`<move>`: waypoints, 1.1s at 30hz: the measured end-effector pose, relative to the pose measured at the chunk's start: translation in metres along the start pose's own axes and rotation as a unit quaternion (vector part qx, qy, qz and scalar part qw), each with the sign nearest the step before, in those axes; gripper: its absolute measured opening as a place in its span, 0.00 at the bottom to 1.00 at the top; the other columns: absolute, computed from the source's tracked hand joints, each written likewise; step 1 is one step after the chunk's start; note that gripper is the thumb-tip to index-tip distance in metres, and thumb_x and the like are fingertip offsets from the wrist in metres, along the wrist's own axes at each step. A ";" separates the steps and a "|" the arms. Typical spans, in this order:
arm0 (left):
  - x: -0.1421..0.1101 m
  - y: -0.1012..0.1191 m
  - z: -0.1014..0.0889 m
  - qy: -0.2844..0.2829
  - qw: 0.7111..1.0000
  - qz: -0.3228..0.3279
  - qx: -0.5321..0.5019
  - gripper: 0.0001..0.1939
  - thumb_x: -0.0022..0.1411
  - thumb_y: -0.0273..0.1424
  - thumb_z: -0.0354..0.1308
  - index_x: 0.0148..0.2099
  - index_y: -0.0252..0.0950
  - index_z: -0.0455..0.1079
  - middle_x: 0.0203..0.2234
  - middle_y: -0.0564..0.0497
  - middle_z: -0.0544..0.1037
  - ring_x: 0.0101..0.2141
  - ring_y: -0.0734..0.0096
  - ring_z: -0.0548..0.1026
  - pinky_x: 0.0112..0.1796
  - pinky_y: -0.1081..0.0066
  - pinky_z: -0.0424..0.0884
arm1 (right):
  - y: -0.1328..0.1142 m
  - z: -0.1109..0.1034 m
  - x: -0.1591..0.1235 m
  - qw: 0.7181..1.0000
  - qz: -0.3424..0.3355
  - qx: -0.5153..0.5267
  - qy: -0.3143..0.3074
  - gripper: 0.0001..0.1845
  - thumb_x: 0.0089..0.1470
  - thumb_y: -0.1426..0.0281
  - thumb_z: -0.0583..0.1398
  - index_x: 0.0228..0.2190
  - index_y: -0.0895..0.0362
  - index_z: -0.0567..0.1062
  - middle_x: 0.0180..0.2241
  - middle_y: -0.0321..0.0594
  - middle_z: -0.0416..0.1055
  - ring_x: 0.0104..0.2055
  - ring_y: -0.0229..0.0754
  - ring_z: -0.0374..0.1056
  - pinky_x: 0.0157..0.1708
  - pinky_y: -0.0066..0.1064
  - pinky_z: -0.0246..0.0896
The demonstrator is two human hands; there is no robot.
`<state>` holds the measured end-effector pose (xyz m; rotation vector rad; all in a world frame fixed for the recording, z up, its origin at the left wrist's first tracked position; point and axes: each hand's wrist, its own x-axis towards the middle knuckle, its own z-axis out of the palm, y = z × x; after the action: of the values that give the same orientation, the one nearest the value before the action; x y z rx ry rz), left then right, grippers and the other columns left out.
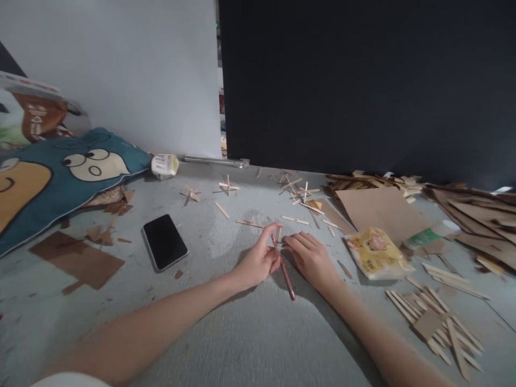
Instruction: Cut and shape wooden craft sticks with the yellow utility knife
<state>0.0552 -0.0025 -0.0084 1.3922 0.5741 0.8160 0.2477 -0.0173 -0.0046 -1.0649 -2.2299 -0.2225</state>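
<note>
My left hand (pixel 260 262) is curled, its thumb and index finger closed around a short craft stick (pixel 278 234) that stands up between them. My right hand (pixel 308 255) faces it, palm down with bent fingers. A small dark, thin thing at its fingertips is too small to name. Between the two hands a red pencil (pixel 287 279) lies on the table, partly covered by the left fingers, with its eraser end towards me. Just beyond the hands are loose craft sticks (pixel 295 220) and several crossed-stick pieces (pixel 228 186).
To the left lie a phone (pixel 165 242), cut brown cardboard (pixel 76 260) and a blue cushion (pixel 80 177). On the right are a yellow packet (pixel 377 252), a green-and-white tube (pixel 431 235), a pile of craft sticks (pixel 439 322) and stacked cardboard (pixel 475 220). A dark panel (pixel 363 86) rises behind.
</note>
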 end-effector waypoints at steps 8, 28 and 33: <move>-0.003 0.005 0.002 0.025 0.999 -0.011 -0.043 0.32 0.73 0.40 0.55 0.73 0.43 0.49 0.16 0.66 0.59 0.14 0.78 0.52 0.18 0.80 0.53 | 0.000 0.001 0.001 1.000 0.017 0.015 0.015 0.11 0.72 0.73 0.52 0.41 0.55 0.74 0.32 0.42 0.73 0.34 0.46 0.65 0.35 0.35 0.61; 0.002 0.006 0.000 0.032 0.999 -0.019 0.035 0.36 0.71 0.30 0.53 0.76 0.40 0.46 0.18 0.63 0.61 0.18 0.78 0.57 0.24 0.79 0.58 | -0.005 -0.001 0.008 0.999 -0.001 -0.032 -0.022 0.12 0.71 0.76 0.51 0.41 0.56 0.73 0.32 0.42 0.74 0.34 0.47 0.66 0.35 0.35 0.58; 0.000 0.007 0.002 0.046 0.999 -0.013 -0.003 0.35 0.71 0.42 0.57 0.73 0.40 0.50 0.15 0.66 0.60 0.14 0.79 0.54 0.19 0.80 0.53 | 0.001 0.000 0.007 1.000 -0.003 -0.014 -0.015 0.12 0.70 0.76 0.51 0.40 0.55 0.74 0.31 0.41 0.74 0.34 0.46 0.67 0.35 0.35 0.57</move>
<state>0.0559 -0.0036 -0.0012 1.3444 0.6580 0.8641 0.2449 -0.0116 -0.0004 -1.0831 -2.2619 -0.2417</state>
